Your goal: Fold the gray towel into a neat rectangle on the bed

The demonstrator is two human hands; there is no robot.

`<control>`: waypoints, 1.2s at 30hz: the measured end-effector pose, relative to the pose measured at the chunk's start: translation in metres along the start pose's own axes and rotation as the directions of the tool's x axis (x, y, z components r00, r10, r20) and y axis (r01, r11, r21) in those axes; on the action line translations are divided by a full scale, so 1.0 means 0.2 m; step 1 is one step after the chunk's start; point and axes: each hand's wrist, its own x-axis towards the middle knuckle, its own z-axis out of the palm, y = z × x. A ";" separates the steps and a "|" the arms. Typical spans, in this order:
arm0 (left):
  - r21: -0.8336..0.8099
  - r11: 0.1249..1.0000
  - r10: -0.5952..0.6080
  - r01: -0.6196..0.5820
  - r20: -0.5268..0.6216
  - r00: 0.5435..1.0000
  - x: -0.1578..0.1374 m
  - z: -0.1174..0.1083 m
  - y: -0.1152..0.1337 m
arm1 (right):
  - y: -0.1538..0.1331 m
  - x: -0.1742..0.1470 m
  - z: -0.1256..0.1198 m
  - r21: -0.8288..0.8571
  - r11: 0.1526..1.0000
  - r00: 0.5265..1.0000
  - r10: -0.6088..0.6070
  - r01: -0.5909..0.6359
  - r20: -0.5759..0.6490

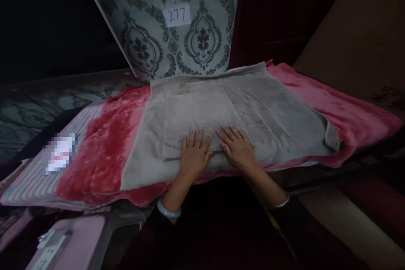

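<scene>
A grey plush cloth (pixel 272 109) lies spread over a red and pink fleece blanket (pixel 104 143). On its middle sits a flat grey rectangle of the same fabric (pixel 199 112), perhaps a folded part or a second cloth; I cannot tell which. My left hand (pixel 194 154) rests palm down on the front part of this rectangle, fingers spread. Close to its right, my right hand (pixel 237 147) also lies flat with its fingers apart, near the rectangle's right front corner. Neither hand grips the fabric. The right front corner of the cloth (pixel 331 137) is curled up.
Striped fabric (pixel 34 181) covers the left end, with a blurred white object (pixel 61 154) on it. A pink stool (pixel 84 236) holding a white power strip (pixel 50 253) stands at the lower left. Behind is a patterned wall (pixel 177 50) with a paper marked 277 (pixel 177 15).
</scene>
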 end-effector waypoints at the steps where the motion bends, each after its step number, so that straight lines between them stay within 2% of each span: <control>1: 0.005 1.000 -0.002 0.002 -0.012 1.000 -0.02 0.01 0.00 | 0.00 -0.01 0.01 0.000 1.000 1.000 -0.003 0.003 -0.013; 7: 0.015 1.000 -0.015 0.016 -0.088 0.996 -0.17 0.04 -0.04 | 0.02 -0.13 0.05 0.024 1.000 0.997 0.004 -0.002 -0.083; 10: -0.035 0.998 -0.048 0.045 -0.099 0.994 -0.22 0.01 -0.12 | 0.03 -0.14 0.01 0.090 0.996 0.996 0.026 -0.018 -0.083; 12: -0.084 0.989 -0.129 0.119 -0.119 0.985 -0.22 -0.03 -0.21 | 0.05 -0.10 -0.06 0.136 0.990 0.997 0.033 -0.023 -0.073; 16: -0.203 0.910 -0.395 0.362 -0.160 0.904 -0.14 -0.09 -0.40 | 0.04 0.10 -0.18 0.134 0.991 0.998 0.024 -0.016 -0.058; 19: -0.260 0.818 -0.544 0.513 -0.062 0.837 -0.08 -0.11 -0.46 | -0.01 0.24 -0.18 0.104 0.994 1.000 -0.019 0.018 0.001; 21: -0.230 0.779 -0.593 0.583 0.030 0.804 -0.06 -0.12 -0.46 | -0.05 0.28 -0.14 0.083 0.994 0.993 -0.079 0.072 0.090; 23: -0.178 0.773 -0.606 0.609 0.078 0.792 -0.06 -0.13 -0.43 | -0.08 0.28 -0.08 0.057 0.992 0.975 -0.122 0.113 0.186; 25: -0.146 0.779 -0.605 0.610 0.079 0.792 -0.07 -0.14 -0.40 | -0.09 0.26 -0.04 0.031 0.992 0.963 -0.128 0.124 0.239; 32: -0.139 0.770 -0.617 0.623 0.085 0.782 -0.09 -0.14 -0.37 | -0.09 0.25 -0.02 0.019 0.991 0.963 -0.137 0.136 0.233; 36: -0.188 0.799 -0.562 0.571 0.101 0.821 -0.12 -0.15 -0.43 | -0.08 0.25 -0.01 0.058 0.989 0.964 -0.149 0.139 0.221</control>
